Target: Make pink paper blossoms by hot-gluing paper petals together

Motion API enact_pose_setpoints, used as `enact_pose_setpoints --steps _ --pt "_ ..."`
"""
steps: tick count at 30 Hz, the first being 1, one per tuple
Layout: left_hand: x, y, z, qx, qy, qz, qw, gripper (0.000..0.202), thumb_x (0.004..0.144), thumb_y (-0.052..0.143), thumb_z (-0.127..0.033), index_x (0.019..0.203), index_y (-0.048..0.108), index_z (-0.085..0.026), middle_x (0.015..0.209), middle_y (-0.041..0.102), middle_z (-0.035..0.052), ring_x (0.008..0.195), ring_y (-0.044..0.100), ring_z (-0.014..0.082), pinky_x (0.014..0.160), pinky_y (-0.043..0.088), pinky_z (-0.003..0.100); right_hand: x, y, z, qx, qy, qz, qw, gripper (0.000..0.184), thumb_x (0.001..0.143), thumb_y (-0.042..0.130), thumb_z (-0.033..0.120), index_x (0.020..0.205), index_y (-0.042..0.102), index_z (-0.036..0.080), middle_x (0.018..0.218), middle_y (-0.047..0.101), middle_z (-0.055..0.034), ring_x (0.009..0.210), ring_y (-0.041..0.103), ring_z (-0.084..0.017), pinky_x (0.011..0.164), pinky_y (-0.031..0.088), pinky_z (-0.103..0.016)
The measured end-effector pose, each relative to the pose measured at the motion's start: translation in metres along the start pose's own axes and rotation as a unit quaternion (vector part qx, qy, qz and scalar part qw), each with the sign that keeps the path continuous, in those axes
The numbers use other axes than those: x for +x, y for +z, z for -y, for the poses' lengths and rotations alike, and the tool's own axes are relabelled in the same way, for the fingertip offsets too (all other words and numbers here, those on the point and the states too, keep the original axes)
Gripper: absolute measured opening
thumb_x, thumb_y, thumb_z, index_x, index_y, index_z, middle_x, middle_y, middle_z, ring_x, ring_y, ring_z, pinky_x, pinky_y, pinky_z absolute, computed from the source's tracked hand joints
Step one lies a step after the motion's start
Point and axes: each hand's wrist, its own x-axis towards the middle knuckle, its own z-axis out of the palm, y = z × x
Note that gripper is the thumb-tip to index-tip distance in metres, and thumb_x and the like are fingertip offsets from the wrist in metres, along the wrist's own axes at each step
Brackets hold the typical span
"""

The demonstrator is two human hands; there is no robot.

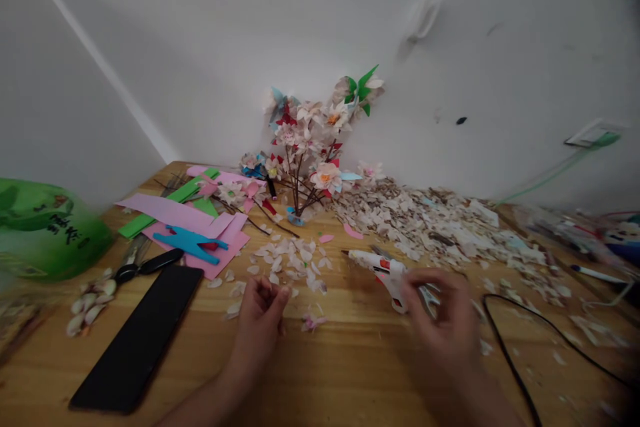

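Note:
My left hand (263, 307) is closed over the wooden table, its thumb pressed against curled fingers. Whatever it may hold is hidden. Beside it lie a small pink-and-white flower (313, 320) and scattered pale petals (300, 260). My right hand (445, 313) is bent and blurred, close to the rear of a white hot glue gun (373, 263). Whether the fingers touch the gun cannot be made out. Behind that hand, grey scissor-like handles (429, 299) show in part. The gun lies on the table with its nozzle towards the left.
Flowers on brown stems (327, 177) stand against the wall. A heap of dry petals (420, 217) spreads at the right, with a black cable (505, 347) in front. At the left are a black phone-like slab (140, 340), coloured paper (170, 210), black-handled scissors (145, 267) and a green bag (50, 233).

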Motion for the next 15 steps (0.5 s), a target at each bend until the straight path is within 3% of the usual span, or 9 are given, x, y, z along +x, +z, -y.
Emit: enact_pose_setpoints --steps 2,3,5,10,13,15 --pt "0.0 0.0 0.002 0.004 -0.001 0.004 1.0 0.042 0.06 0.07 -0.044 0.068 0.034 -0.022 0.056 0.045 -0.0123 0.033 0.034 0.0008 0.027 0.031 0.012 -0.012 0.014 0.012 0.007 -0.019 0.211 0.977 0.019 0.08 0.056 0.017 0.097 0.053 0.023 0.079 0.063 -0.0027 0.07 0.061 -0.018 0.066 0.049 -0.032" --pt "0.001 0.0 0.002 0.006 -0.002 0.006 1.0 0.042 0.061 0.069 -0.044 0.068 0.035 -0.022 0.056 0.045 -0.0124 0.032 0.033 0.0007 0.027 0.031 0.012 -0.017 0.022 0.017 0.017 -0.022 0.284 0.958 0.025 0.08 0.054 0.015 0.104 0.052 0.022 0.083 0.066 -0.004 0.074 0.063 -0.019 0.069 0.05 -0.033" --pt "0.001 0.0 0.003 0.008 -0.004 0.009 1.0 0.041 0.061 0.069 -0.043 0.068 0.035 -0.022 0.055 0.044 -0.0126 0.032 0.033 0.0006 0.027 0.03 0.012 -0.026 0.034 0.022 0.038 -0.023 0.372 0.927 0.033 0.079 0.054 0.012 0.11 0.049 0.021 0.093 0.067 -0.0063 0.084 0.063 -0.02 0.076 0.05 -0.035" --pt "0.0 0.001 0.001 0.009 -0.006 0.011 1.0 0.041 0.061 0.07 -0.043 0.068 0.035 -0.021 0.055 0.044 -0.0123 0.032 0.033 0.001 0.028 0.031 0.013 -0.032 0.046 0.023 0.048 0.009 0.428 0.902 0.037 0.075 0.051 0.005 0.108 0.053 0.022 0.095 0.068 -0.0063 0.09 0.061 -0.023 0.08 0.048 -0.04" --pt "-0.001 0.002 -0.002 0.012 -0.006 0.006 1.0 0.04 0.061 0.07 -0.042 0.067 0.036 -0.021 0.054 0.042 -0.0123 0.033 0.033 0.0012 0.029 0.031 0.013 -0.033 0.047 0.023 0.083 0.069 0.401 0.91 0.033 0.071 0.055 0.005 0.099 0.055 0.023 0.086 0.07 -0.0046 0.081 0.063 -0.023 0.075 0.048 -0.04" --pt "-0.001 0.001 -0.004 0.012 -0.004 -0.001 1.0 0.041 0.059 0.071 -0.043 0.066 0.036 -0.021 0.054 0.043 -0.012 0.033 0.034 0.0015 0.028 0.031 0.013 -0.034 0.049 0.023 0.147 0.151 0.36 0.909 0.03 0.07 0.058 0.008 0.095 0.053 0.024 0.079 0.069 -0.0017 0.075 0.064 -0.021 0.071 0.049 -0.037"
